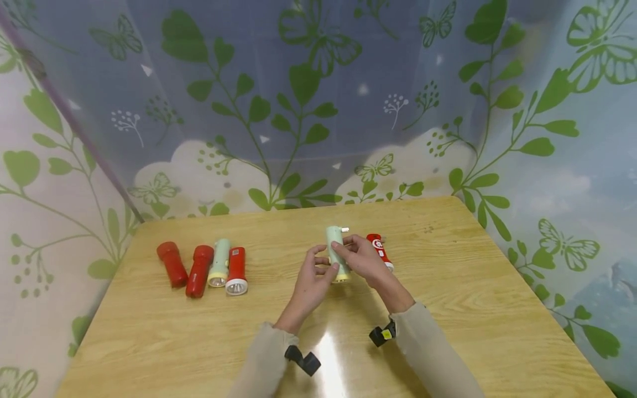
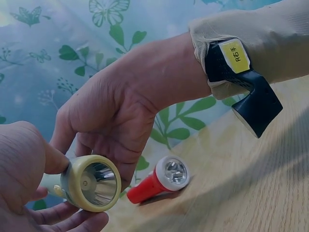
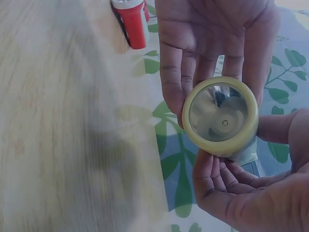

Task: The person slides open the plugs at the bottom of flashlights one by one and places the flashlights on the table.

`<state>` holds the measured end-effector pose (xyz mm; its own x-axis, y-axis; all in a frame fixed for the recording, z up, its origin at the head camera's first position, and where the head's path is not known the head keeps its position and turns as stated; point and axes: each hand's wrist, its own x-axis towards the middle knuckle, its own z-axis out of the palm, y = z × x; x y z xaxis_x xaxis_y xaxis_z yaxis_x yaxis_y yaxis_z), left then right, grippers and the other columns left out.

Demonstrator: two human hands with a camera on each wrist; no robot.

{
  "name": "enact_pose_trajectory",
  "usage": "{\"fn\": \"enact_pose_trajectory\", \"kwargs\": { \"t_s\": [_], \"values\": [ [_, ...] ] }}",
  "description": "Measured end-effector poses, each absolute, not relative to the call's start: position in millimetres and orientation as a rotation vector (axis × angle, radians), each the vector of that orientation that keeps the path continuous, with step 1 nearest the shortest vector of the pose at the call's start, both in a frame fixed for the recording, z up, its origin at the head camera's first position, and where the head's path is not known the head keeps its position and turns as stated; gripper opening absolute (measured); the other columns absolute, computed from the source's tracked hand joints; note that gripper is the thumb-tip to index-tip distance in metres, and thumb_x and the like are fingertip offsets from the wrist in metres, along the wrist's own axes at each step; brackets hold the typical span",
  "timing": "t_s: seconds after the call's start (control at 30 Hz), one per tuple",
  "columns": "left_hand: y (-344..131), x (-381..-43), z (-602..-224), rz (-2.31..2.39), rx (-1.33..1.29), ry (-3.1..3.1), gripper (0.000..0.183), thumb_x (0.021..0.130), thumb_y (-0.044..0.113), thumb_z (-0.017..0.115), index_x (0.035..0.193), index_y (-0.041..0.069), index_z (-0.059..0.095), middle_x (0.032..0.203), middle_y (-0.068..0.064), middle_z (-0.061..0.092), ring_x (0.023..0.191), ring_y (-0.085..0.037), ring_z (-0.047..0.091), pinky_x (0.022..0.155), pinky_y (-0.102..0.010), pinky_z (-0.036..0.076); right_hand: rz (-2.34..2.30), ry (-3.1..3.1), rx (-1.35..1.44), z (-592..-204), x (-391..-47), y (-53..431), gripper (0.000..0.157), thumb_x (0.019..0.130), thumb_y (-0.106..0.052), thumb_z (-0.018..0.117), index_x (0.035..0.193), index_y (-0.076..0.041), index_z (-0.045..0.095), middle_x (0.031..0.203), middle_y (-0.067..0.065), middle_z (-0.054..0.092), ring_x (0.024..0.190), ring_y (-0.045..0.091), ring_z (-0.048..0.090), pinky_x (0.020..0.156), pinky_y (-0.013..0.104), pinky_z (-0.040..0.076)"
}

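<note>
Both hands hold a pale green flashlight (image 1: 334, 236) above the table, its cream-rimmed lens end (image 3: 220, 116) pointing down towards the person. My left hand (image 1: 313, 279) grips it near the lens, thumb on the front and fingers at the side. Higher on the body, my right hand (image 1: 365, 258) pinches it with the thumb across the front; some of its fingertips are hidden behind. A small pale prong (image 1: 345, 229) sticks out sideways from the tail end. Just right of the hands, a red flashlight with a white head (image 2: 173, 173) lies on the table, partly covered by the right hand in the head view.
On the left of the wooden table (image 1: 199, 337) lie two all-red flashlights (image 1: 172, 265), another pale green flashlight (image 1: 219, 264) and a red one with a white rim (image 1: 236, 271), close together. Patterned curtains (image 1: 298, 110) stand behind and beside the table.
</note>
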<state>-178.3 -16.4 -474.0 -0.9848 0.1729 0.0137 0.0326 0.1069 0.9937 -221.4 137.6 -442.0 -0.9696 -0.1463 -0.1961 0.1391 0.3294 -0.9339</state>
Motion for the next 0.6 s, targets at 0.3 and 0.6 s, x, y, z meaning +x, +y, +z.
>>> {"fn": "enact_pose_trajectory", "kwargs": {
  "t_s": [0.3, 0.6],
  "values": [
    [-9.6, -186.7, -480.8, 1.967, 0.166, 2.295, 0.055, 0.104, 0.024, 0.057, 0.152, 0.009, 0.036, 0.128, -0.019, 0.055, 0.107, -0.027, 0.062, 0.084, -0.038, 0.058, -1.667, 2.352, 0.018, -451.0, -228.4, 142.9, 0.045, 0.103, -0.032, 0.058, 0.132, 0.003, 0.054, 0.116, 0.02, 0.062, 0.094, 0.022, 0.062, 0.072, 0.026, 0.053],
    [-5.6, -192.6, -489.0, 1.922, 0.166, 2.3, 0.055, 0.105, 0.027, 0.055, 0.154, 0.009, 0.036, 0.128, -0.018, 0.055, 0.103, -0.023, 0.062, 0.078, -0.032, 0.057, -1.594, 2.361, 0.069, -460.6, -235.9, 145.9, 0.048, 0.103, -0.032, 0.058, 0.135, 0.003, 0.054, 0.128, 0.021, 0.061, 0.108, 0.027, 0.063, 0.081, 0.029, 0.054]
  ]
}}
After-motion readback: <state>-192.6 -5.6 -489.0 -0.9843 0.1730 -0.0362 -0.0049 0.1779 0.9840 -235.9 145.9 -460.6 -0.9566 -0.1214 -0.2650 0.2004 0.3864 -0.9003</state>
